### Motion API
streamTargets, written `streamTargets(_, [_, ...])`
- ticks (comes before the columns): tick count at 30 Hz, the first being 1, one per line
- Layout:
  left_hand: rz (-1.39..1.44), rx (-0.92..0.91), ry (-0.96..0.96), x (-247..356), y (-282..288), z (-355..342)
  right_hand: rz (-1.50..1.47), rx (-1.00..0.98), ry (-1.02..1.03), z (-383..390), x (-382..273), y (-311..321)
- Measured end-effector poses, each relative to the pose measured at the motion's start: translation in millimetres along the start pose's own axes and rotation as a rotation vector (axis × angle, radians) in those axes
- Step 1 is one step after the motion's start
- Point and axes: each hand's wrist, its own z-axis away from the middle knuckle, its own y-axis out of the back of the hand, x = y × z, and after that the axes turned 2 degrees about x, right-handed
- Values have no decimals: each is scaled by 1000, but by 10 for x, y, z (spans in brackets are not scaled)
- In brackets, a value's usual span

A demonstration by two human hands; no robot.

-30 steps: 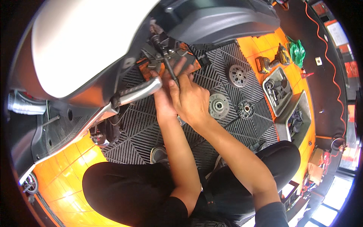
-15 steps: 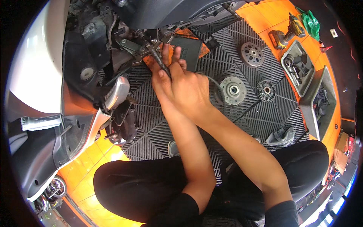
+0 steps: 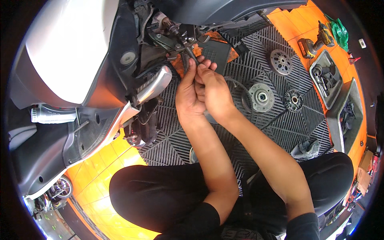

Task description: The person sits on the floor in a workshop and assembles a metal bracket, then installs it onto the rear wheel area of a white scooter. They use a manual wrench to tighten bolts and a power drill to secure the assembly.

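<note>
A dark ribbed rod slants down from the metal linkage under the scooter. My left hand is closed around its lower end, thumb pointing up along it. Against it, my right hand has its fingers curled in at the same end of the rod. The hands cover the rod's tip, so the exact grip there is hidden. A thin dark hose or cable curves out to the right behind the right hand.
The scooter's white and black body and silver footpeg stand at left. On the ribbed black mat lie round metal parts, including a flanged hub and a perforated disc. A cordless drill and grey tool tray sit at right.
The view has shifted, so the scene sits further right and lower. My right hand's fingers, earlier stretched over the rod, have curled in, and the left hand has turned to grip its lower end.
</note>
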Motion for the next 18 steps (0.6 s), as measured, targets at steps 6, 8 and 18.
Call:
streamTargets(6, [-267, 39, 4, 91, -144, 81, -415, -162, -242, 78, -217, 101])
streamTargets(8, [-176, -38, 0, 41, -64, 29, 59, -64, 68, 27, -101, 143])
streamTargets(18, [-36, -180, -16, -22, -7, -50, 969, 154, 594, 103, -148, 228])
